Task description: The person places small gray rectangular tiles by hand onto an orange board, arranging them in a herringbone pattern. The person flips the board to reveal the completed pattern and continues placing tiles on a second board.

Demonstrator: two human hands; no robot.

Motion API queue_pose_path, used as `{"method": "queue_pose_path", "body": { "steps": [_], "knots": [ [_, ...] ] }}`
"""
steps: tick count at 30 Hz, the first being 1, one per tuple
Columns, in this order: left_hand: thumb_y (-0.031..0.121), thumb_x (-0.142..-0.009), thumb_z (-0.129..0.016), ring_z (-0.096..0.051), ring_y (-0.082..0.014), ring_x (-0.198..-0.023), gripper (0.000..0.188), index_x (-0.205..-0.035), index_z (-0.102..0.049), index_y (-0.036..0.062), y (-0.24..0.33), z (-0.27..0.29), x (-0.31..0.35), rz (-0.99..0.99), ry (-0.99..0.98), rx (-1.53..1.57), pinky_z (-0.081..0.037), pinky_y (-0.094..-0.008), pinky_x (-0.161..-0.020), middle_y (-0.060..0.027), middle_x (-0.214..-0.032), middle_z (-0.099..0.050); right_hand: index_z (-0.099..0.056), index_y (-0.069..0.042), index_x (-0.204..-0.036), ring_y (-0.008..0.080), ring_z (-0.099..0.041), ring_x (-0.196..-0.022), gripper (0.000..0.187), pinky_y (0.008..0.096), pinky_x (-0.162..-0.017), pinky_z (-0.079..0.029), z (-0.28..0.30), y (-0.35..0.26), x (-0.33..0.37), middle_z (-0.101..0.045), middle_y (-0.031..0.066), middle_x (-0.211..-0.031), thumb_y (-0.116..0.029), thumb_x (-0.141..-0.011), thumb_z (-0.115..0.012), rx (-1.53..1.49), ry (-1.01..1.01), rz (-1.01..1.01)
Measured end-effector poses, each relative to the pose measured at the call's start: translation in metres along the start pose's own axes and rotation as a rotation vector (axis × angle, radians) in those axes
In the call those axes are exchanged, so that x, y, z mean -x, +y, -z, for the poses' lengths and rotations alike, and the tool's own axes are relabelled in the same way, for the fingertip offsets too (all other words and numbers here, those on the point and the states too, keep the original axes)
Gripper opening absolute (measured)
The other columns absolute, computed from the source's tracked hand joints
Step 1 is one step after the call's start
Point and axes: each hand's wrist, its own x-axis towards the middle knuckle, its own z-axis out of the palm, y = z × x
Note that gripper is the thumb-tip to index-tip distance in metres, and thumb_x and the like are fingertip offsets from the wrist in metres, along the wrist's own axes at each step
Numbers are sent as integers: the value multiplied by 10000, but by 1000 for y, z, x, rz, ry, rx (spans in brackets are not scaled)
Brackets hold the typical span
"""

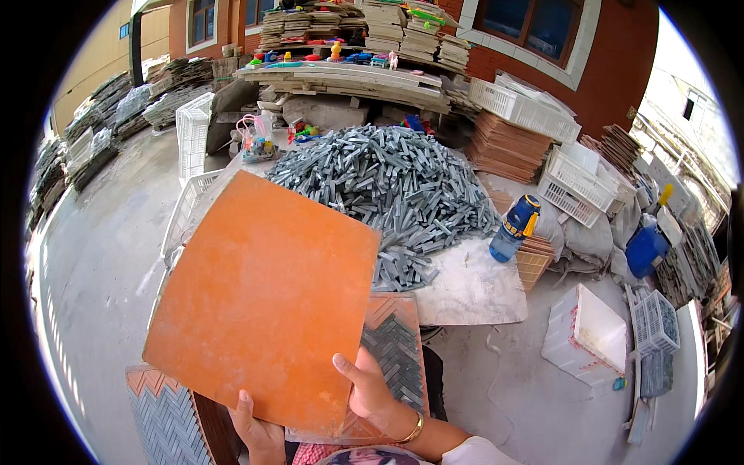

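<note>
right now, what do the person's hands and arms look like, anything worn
The left hand and right hand are ungloved. A gold-coloured bangle circles the right wrist, and a white sleeve covers that arm farther up. No left sleeve can be made out.

The pile of strips (395, 174) lies on the bench (473, 294), with the bottle (513, 231) to its right and stacked boards (341, 76) behind; toys (335, 52) sit on those. The panel (263, 302) is before the pile, overlapping a tray (390, 307). The bin (566, 335) stands on the floor (473, 395), farther right.
</note>
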Motion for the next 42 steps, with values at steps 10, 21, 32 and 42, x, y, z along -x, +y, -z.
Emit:
{"method": "queue_pose_path", "body": {
  "steps": [10, 21, 32, 42],
  "knots": [
    [640, -907, -395, -536, -270, -1179, 827, -1380, -383, -38, 26, 134, 18, 854, -159, -88, -442, -376, -987, -146, -1313, -532, -384, 43, -1324, 179, -523, -1118, 507, 335, -943, -435, 83, -51, 101, -528, 118, -1245, -142, -905, -602, 216, 212, -77],
    [277, -967, -521, -594, -180, -1044, 470, -1282, -448, -64, 19, 85, 2, 879, -224, -521, -464, -316, -919, -102, -1184, -588, -455, 61, -1277, 186, -597, -1027, 450, 322, -875, -486, 123, -40, 86, -583, 121, -1195, -122, -888, -592, 234, 224, -171],
    [277, -978, -489, -636, -161, -885, 350, -1118, -556, -37, -21, 92, -11, 779, -172, -646, -514, -307, -754, -103, -1007, -640, -505, 53, -1220, 150, -601, -976, 347, 310, -829, -498, 133, -51, 52, -602, 81, -1146, -138, -933, -549, 362, 312, -251],
    [376, -869, -607, -596, -396, -595, 410, -689, -586, 8, -27, 105, -11, 63, -575, -1926, -459, -451, -541, -195, -618, -599, -635, 8, -764, 393, -635, -717, 510, 459, -625, -495, 135, -54, 43, -636, 242, -722, -476, -889, -534, 1793, 238, -274]
  ]
}}
